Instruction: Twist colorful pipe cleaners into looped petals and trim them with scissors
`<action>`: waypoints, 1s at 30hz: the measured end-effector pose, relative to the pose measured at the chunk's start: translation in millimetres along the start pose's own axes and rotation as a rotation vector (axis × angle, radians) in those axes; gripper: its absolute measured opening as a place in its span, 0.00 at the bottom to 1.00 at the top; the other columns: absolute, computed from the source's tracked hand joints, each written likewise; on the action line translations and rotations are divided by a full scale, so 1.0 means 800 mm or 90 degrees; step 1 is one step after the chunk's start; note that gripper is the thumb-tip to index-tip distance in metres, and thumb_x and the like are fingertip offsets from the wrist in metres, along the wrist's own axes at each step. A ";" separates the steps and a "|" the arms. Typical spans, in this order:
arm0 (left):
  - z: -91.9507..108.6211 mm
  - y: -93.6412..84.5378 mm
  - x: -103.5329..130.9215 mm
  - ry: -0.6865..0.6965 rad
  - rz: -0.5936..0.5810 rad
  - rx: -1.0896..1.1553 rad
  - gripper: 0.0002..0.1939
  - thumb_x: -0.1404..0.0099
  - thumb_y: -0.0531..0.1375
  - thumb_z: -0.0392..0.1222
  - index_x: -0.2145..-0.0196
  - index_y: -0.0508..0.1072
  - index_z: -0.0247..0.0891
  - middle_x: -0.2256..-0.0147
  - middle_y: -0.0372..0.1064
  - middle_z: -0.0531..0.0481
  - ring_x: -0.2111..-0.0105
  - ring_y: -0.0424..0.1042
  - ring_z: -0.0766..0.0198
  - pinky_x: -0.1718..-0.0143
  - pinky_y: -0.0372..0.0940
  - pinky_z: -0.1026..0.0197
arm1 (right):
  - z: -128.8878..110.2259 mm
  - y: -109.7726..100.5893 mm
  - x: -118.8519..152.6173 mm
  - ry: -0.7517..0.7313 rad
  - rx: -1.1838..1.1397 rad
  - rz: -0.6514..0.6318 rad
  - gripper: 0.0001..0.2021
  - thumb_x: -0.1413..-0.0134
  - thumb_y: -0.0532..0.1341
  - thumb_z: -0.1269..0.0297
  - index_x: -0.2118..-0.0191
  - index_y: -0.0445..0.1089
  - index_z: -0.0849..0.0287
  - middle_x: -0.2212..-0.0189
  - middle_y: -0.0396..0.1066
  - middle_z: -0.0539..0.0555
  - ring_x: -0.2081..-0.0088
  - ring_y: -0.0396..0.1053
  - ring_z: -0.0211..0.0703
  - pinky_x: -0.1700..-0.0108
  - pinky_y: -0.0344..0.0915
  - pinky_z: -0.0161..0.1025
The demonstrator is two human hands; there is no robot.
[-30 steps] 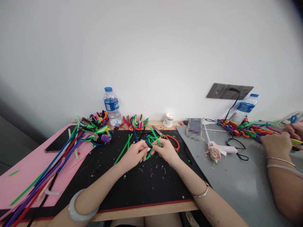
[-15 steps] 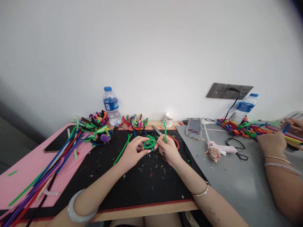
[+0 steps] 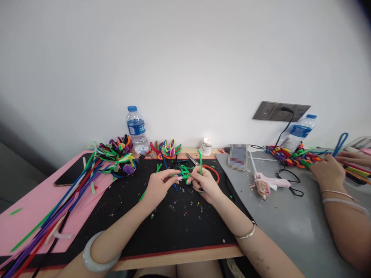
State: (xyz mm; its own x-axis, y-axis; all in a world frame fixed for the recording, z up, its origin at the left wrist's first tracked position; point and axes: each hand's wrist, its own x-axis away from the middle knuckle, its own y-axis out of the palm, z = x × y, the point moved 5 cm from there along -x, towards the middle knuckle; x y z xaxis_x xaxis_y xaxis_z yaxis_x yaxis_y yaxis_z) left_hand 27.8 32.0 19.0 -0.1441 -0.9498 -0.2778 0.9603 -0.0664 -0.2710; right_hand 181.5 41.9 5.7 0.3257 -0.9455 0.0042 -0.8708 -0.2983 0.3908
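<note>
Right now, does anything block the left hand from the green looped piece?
Nothing visible stands between the left hand and the green looped piece, which the right hand holds; the scissors lie beyond that hand.

The right hand partly hides green pipe-cleaner loops and orange-handled scissors; long pipe cleaners run off lower left; a pixelated rectangle.

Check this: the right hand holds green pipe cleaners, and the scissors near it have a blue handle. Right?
Not quite: the head view shows the scissors near the right hand have an orange handle, not blue. That hand does hold green pipe cleaners.
</note>
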 end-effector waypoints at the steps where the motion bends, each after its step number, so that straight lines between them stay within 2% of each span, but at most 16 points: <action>1: 0.000 0.000 0.000 0.000 0.001 0.007 0.10 0.43 0.57 0.42 0.65 0.74 0.37 0.71 0.74 0.50 0.72 0.72 0.62 0.68 0.66 0.63 | 0.000 0.000 0.000 -0.001 0.002 0.000 0.13 0.52 0.59 0.61 0.77 0.53 0.59 0.81 0.70 0.49 0.90 0.44 0.24 0.87 0.37 0.28; 14: 0.009 -0.006 -0.002 0.008 0.046 -0.002 0.10 0.43 0.57 0.42 0.64 0.73 0.37 0.68 0.73 0.50 0.71 0.71 0.64 0.68 0.65 0.64 | -0.001 0.000 0.000 -0.006 0.081 0.008 0.12 0.50 0.58 0.59 0.76 0.55 0.60 0.82 0.69 0.48 0.89 0.45 0.24 0.87 0.37 0.28; 20: 0.004 0.000 -0.005 -0.025 0.003 0.057 0.13 0.46 0.60 0.43 0.63 0.71 0.36 0.69 0.73 0.49 0.69 0.71 0.62 0.66 0.66 0.63 | 0.000 0.003 0.000 0.003 0.105 -0.020 0.12 0.49 0.57 0.58 0.75 0.55 0.59 0.83 0.68 0.47 0.90 0.45 0.25 0.87 0.37 0.28; 30: 0.002 -0.004 -0.004 -0.033 0.024 0.069 0.09 0.46 0.60 0.43 0.69 0.71 0.35 0.74 0.71 0.51 0.73 0.71 0.64 0.69 0.65 0.63 | 0.002 0.009 0.001 0.023 0.165 -0.064 0.13 0.49 0.56 0.56 0.75 0.57 0.60 0.84 0.65 0.46 0.89 0.45 0.25 0.86 0.39 0.28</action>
State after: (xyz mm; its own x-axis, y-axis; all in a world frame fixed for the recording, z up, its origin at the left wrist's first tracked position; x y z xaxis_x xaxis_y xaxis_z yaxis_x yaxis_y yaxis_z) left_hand 25.3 35.1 22.5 -0.0981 -0.9667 -0.2363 0.9853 -0.0609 -0.1599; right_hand 174.7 38.8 6.9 0.4242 -0.9055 0.0117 -0.8971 -0.4184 0.1419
